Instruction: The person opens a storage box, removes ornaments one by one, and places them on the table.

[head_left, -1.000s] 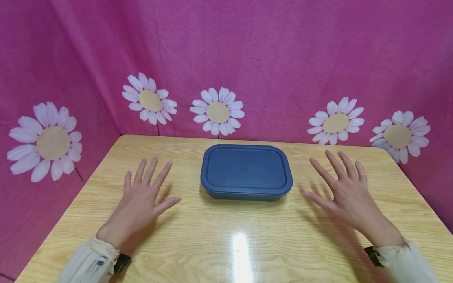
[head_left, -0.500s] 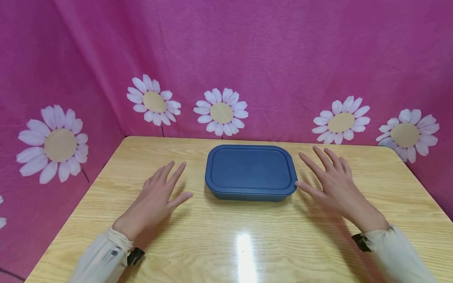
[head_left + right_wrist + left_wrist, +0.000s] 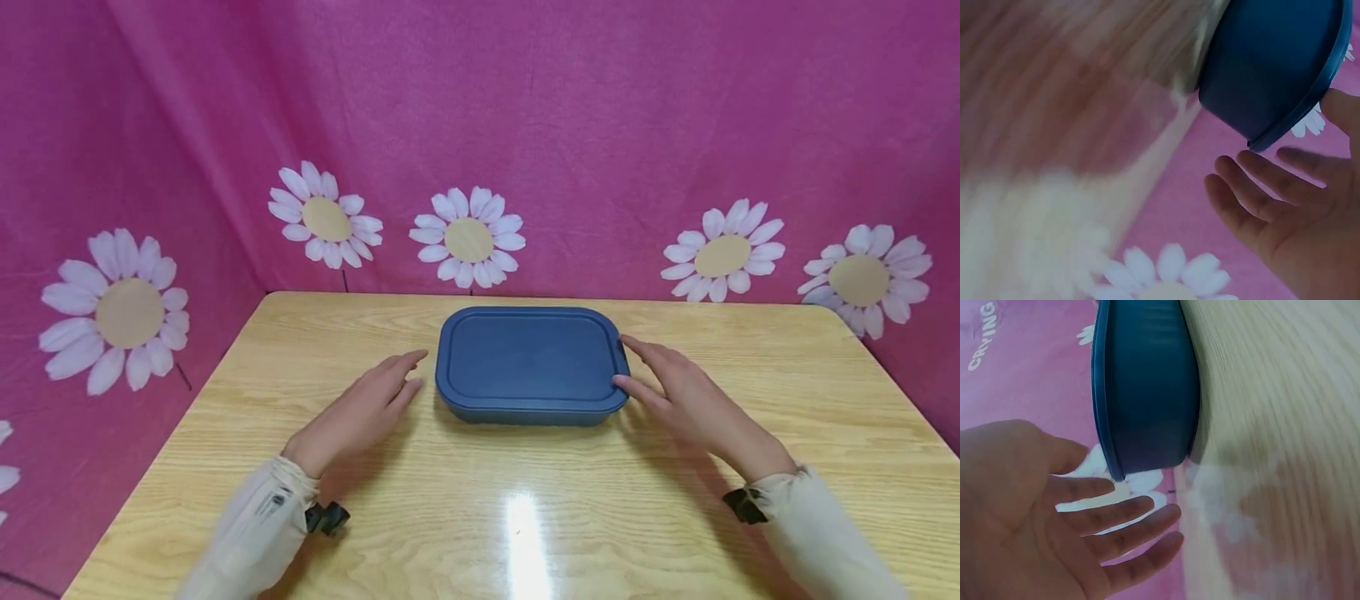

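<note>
A dark blue lidded food container [image 3: 532, 358] sits on the wooden table with its lid on. My left hand [image 3: 358, 414] is just off its left end, fingers extended toward it, with a small gap in the head view. In the left wrist view the fingers [image 3: 1129, 519] are spread and hold nothing. At the opposite end is my right hand [image 3: 693, 404], its thumb and index fingertip overlapping the lid's right rim. The right wrist view shows that hand's fingers [image 3: 1279, 178] loosely bent beside the container's end, with the thumb at the lid's edge.
The light wooden table [image 3: 360, 542] reaches back to a pink cloth [image 3: 585, 125] printed with white daisies, which also hangs on the left. Black straps with a small device [image 3: 327, 518] circle the wrists below pale sleeves [image 3: 247, 525].
Both hands have moved inward to the container's ends, the right one reaching its rim. Their spread fingers have drawn closer together. The container stays in place on the table.
</note>
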`<state>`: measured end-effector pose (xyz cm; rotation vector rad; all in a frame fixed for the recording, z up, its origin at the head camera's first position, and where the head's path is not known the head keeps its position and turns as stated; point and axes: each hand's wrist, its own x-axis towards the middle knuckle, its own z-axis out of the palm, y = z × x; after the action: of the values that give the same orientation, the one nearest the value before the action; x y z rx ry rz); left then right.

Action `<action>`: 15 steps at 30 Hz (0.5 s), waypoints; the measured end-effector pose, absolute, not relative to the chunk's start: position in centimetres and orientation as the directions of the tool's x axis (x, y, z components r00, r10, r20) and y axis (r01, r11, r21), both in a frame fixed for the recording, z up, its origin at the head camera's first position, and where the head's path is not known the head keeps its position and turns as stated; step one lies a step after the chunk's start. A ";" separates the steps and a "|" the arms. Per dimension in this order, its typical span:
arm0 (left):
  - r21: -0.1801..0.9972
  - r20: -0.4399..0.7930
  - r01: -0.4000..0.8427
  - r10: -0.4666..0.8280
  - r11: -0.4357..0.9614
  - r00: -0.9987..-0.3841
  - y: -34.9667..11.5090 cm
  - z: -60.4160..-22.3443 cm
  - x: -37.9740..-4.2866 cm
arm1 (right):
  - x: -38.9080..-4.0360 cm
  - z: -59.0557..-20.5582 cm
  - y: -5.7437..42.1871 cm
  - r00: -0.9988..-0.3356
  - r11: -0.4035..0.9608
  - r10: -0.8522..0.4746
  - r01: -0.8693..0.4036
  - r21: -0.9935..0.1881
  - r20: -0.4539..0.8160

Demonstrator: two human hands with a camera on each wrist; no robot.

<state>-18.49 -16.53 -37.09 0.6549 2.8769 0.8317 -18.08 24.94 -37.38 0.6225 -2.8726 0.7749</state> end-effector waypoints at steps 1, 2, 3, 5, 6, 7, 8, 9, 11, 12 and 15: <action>0.568 0.037 0.363 0.418 0.739 -0.908 -16.3 -37.2 -18.6 | -18.1 -37.5 24.9 -0.918 0.776 -0.349 -0.395 -0.491 0.187; 0.617 0.031 0.346 0.417 0.707 -0.908 -16.1 -37.4 -18.7 | -18.2 -37.6 24.9 -0.927 0.769 -0.332 -0.373 -0.519 0.173; 0.665 0.022 0.326 0.418 0.672 -0.908 -15.9 -37.6 -18.8 | -18.2 -37.6 24.9 -0.935 0.761 -0.318 -0.352 -0.545 0.159; 0.755 -0.001 0.278 0.424 0.594 -0.906 -15.5 -38.0 -18.8 | -18.3 -37.8 24.8 -0.947 0.742 -0.295 -0.312 -0.593 0.129; 0.794 -0.009 0.253 0.428 0.553 -0.904 -15.3 -38.2 -18.7 | -18.3 -37.8 24.7 -0.952 0.732 -0.285 -0.293 -0.614 0.115; 0.827 -0.014 0.233 0.432 0.512 -0.902 -15.1 -38.4 -18.6 | -18.3 -37.8 24.6 -0.957 0.724 -0.273 -0.272 -0.634 0.099; 0.849 -0.022 0.211 0.430 0.485 -0.902 -14.8 -38.6 -18.5 | -18.4 -37.8 24.6 -0.961 0.715 -0.263 -0.254 -0.651 0.086; 0.868 -0.025 0.193 0.429 0.457 -0.903 -14.6 -38.7 -18.5 | -18.4 -37.8 24.5 -0.964 0.706 -0.257 -0.239 -0.666 0.073; 0.897 -0.027 0.166 0.426 0.410 -0.904 -14.3 -38.9 -18.3 | -18.4 -37.8 24.4 -0.966 0.691 -0.250 -0.220 -0.689 0.058; 0.908 -0.027 0.155 0.423 0.390 -0.906 -14.2 -39.0 -18.3 | -18.4 -37.9 24.3 -0.967 0.685 -0.248 -0.215 -0.696 0.054; 0.928 -0.032 0.130 0.422 0.349 -0.906 -14.0 -39.1 -18.1 | -18.3 -38.0 24.3 -0.968 0.678 -0.245 -0.210 -0.704 0.052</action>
<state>-18.13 -13.95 -39.11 0.4933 2.3487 1.5794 -18.32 24.32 -37.96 0.3957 -2.9199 1.2163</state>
